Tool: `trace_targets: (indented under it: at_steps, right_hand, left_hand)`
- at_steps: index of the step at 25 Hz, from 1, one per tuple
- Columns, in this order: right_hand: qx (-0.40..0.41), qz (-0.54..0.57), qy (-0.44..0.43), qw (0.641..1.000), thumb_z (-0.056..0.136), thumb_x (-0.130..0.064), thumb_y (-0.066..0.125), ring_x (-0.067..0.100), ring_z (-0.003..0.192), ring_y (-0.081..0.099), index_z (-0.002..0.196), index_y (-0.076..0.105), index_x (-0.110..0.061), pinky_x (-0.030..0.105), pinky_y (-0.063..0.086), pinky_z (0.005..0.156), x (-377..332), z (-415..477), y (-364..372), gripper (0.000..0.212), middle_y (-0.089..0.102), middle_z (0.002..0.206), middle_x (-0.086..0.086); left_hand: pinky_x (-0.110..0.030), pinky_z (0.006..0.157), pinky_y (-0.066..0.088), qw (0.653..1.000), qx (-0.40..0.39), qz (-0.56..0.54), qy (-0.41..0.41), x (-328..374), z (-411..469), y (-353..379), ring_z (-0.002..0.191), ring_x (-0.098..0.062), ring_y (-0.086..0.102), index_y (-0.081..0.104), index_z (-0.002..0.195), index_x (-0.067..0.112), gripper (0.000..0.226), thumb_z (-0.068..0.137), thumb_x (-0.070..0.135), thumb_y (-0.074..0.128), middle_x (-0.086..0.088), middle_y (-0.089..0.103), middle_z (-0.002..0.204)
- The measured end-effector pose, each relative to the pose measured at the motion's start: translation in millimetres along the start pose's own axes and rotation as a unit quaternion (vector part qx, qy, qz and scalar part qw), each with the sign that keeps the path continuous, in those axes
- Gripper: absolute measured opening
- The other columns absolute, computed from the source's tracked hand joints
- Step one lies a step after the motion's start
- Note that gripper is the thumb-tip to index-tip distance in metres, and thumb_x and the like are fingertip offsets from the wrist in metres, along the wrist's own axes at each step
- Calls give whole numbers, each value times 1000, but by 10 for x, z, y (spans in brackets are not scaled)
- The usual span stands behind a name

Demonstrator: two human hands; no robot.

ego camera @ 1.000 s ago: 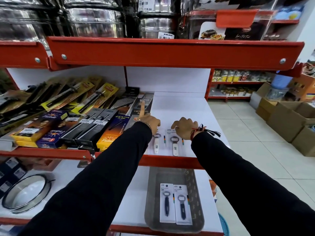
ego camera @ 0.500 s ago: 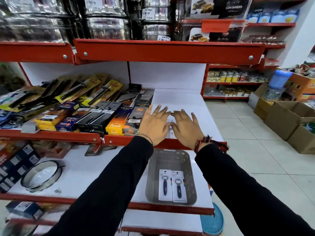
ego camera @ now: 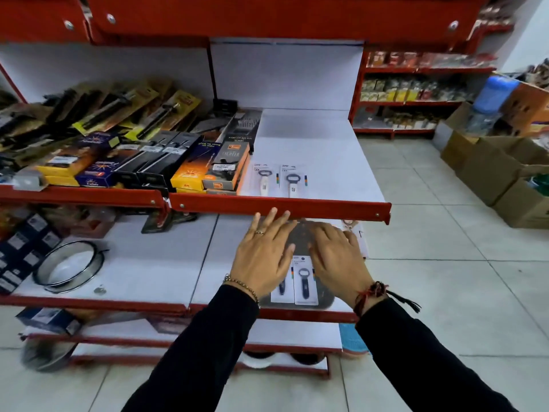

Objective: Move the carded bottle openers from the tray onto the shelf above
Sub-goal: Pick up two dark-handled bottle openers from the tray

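A person faces red shop shelving, both arms in black sleeves reaching forward and down. The left hand (ego camera: 263, 257) and right hand (ego camera: 335, 257) hover over a grey tray (ego camera: 323, 301) on the lower shelf (ego camera: 148, 263), fingers spread flat, holding nothing. Each grip is released; whether any fingertip touches a card, the view does not show.

Two carded bottle openers with dark handles (ego camera: 304, 281) lie side by side in the tray, partly hidden under the hands. Two more with white handles (ego camera: 277, 179) already lie on the shelf above (ego camera: 312, 144), near its front edge, just beside stacked boxes of kitchen tools (ego camera: 214, 168).

The task looks about half done. The step in hand seems to be reaching for the second pair. Next, the fingers likely need to close on the card edges and lift them clear of the shelf's red lip (ego camera: 326, 208).
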State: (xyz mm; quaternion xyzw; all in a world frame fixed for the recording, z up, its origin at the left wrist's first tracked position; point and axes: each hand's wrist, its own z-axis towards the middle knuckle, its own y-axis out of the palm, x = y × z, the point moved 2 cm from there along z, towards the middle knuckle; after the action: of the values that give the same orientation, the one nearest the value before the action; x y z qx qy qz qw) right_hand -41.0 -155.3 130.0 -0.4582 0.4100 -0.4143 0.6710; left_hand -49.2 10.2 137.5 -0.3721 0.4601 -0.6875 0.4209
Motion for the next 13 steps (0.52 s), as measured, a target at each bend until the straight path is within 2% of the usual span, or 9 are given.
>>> trace_targets:
  at_steps: [3,5,8,10,13]
  right_hand:
    - [-68,-19,17,997,96,-30,34,26,119,55,133,50,-17,44,35,103,206,99,450,42,57,129,4]
    - [-113,-25,27,993,95,-29,37,28,120,56,134,49,-16,46,35,104,338,260,780,43,58,130,6]
    - [-176,-32,37,983,91,-28,44,28,125,54,134,52,-18,45,33,104,480,540,1270,45,57,138,6]
    - [-213,-47,45,975,89,-27,50,29,131,50,134,53,-19,45,30,109,560,705,1594,47,53,144,7]
    - [-278,-98,50,954,88,-30,50,32,146,33,144,45,-17,50,16,121,713,888,2091,57,39,156,10]
  left_hand:
    - [-39,127,5,997,-68,-10,-21,-104,44,473,154,-18,20,33,154,24,53,103,38,29,3,31,163]
    - [-39,127,10,992,-120,-17,-31,-199,152,818,153,-19,25,34,152,23,51,102,35,32,2,34,162]
    - [-42,119,31,978,-202,-15,-50,-353,388,1310,140,-26,45,40,148,19,48,101,31,38,-4,46,154]
    - [-44,108,45,962,-261,-21,-78,-478,549,1644,133,-32,51,40,147,17,48,101,30,39,-7,47,152]
    - [-43,110,43,944,-316,-16,-91,-655,746,2146,139,-33,44,36,150,15,50,101,26,40,-8,38,158]
